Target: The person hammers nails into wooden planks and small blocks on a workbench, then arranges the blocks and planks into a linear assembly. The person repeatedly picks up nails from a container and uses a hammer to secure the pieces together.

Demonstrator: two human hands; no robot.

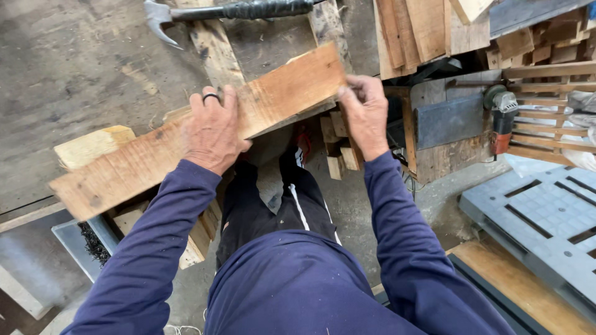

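The left hand [212, 131] lay flat, fingers spread, on the plank [198, 130] at frame centre. The right hand [365, 115] pinched its upper-right end. The board was reddish-brown, rough-sawn and tilted.

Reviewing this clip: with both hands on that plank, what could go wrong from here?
1. The plank is rough and bare; the left hand lies flat on it and the right hand pinches its end, so splinters seem likely.
2. The plank juts out over the wood blocks at a slant; it might tip or slide if the grip loosens.
3. The hammer lies close behind the plank with its claw exposed, and could be knocked.
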